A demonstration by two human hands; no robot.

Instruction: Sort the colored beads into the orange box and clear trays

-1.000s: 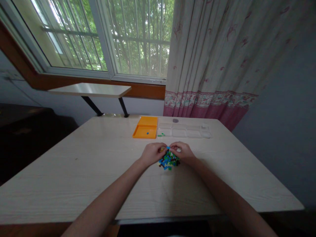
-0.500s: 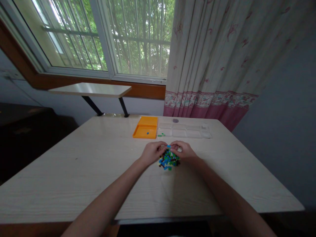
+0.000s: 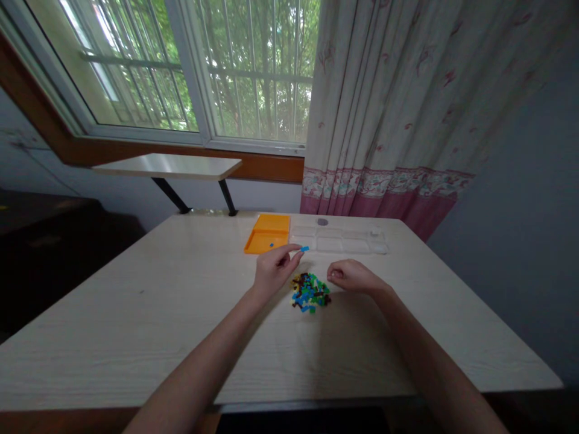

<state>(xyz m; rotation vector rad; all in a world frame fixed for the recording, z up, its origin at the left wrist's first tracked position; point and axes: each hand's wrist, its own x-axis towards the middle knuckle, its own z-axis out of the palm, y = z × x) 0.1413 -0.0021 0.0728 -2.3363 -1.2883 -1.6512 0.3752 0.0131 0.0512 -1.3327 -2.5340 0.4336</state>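
Observation:
A small blue brick (image 3: 304,248) is pinched between the thumb and forefinger of my left hand (image 3: 272,268), just in front of the clear tray's near left corner. To the right, my right hand (image 3: 350,275) is closed with its fingers curled; whether anything is inside them is hidden. Between and below both hands lies a pile of small bricks (image 3: 311,292) in blue, green, brown, yellow and white. Behind my left hand is an open orange case (image 3: 260,242) with one little blue brick (image 3: 271,245) in it. The clear compartment tray (image 3: 346,243) stands beside the case.
The pale wooden table (image 3: 181,325) carries everything. At its back edge is a grey round spot or disc (image 3: 322,222). A raised white shelf (image 3: 172,164) on black legs stands at the back left. A curtain (image 3: 380,120) hangs behind the table beside the window.
My left hand has moved forward from the pile with the blue brick, covering the green bricks in the tray. My right hand has separated from it, to the right, and its fingers have curled in.

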